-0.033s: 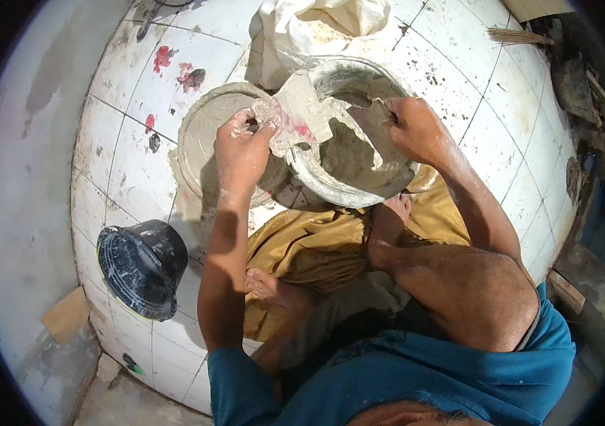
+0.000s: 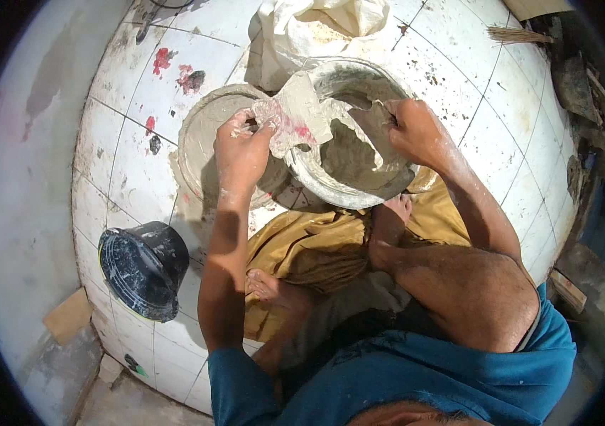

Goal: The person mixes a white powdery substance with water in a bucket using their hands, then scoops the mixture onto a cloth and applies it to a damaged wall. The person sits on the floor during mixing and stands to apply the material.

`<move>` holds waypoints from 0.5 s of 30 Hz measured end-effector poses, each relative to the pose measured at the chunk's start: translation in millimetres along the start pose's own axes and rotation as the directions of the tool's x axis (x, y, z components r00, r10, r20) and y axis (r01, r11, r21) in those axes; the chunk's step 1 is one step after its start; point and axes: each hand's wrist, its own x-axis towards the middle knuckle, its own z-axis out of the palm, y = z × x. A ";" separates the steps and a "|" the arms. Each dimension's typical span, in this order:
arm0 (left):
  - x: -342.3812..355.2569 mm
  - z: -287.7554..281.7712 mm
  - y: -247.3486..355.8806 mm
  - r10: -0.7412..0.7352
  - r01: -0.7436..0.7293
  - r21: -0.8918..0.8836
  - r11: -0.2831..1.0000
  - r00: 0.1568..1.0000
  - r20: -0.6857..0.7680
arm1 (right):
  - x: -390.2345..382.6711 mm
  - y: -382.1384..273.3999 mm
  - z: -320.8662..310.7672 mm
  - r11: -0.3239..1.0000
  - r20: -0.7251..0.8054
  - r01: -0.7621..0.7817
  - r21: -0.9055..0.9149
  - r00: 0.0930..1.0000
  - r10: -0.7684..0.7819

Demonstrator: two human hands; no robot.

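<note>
1. Paste-coated flat piece [image 2: 295, 113], head view (only view): lies just right of the left hand [image 2: 242, 145], above where the shallow pan [image 2: 190, 117] and the deep grey tub [image 2: 345, 197] meet; wet grey paste over most of it, pink stains toward the left
2. Left hand: pinching the piece's left end, thumb and fingers narrow on it, paste on fingertips
3. Right hand [image 2: 416, 131]: curled into a tight fist above the tub's right side, seems to grip the edge of a ragged grey flap [image 2: 372, 128]; exact contact hidden by the knuckles
4. Flap sits between the flat piece and right hand, over the tub; whether it joins the piece, cannot tell
5. Handling well, my judgement: firm pinch, wet paste looks slippery; both pieces level and over the tub so drips fall inside; slow, even strokes, wrists clear of the rim
6. Piece vs hands: touching the left, well apart from the right, flap in between
7. Around: white sack [image 2: 285, 46] behind the tub, yellow-brown cloth [image 2: 302, 248] by the feet, black bucket [image 2: 150, 266] tipped over at left on the tiled floor [image 2: 494, 135]
</note>
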 end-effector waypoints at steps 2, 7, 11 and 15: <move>7.1 0.0 -4.0 0.043 -0.043 0.020 0.999 0.999 -0.001 | -1.0 0.9 -0.4 1.000 -0.020 0.020 -0.007 1.000 -0.020; -3.2 3.2 10.2 0.041 -0.041 -0.057 0.998 0.999 0.009 | 12.5 12.1 18.1 0.973 -0.087 0.121 -0.195 0.986 -0.140; -26.2 -6.0 37.1 -0.023 0.022 -0.040 0.999 1.000 -0.015 | 21.7 9.4 45.9 0.891 0.232 0.386 -0.240 0.914 -0.334; -33.2 -57.7 -10.3 0.396 -0.372 0.347 0.861 0.918 0.005 | -14.6 -23.0 24.8 0.902 0.208 0.401 -0.163 0.907 -0.366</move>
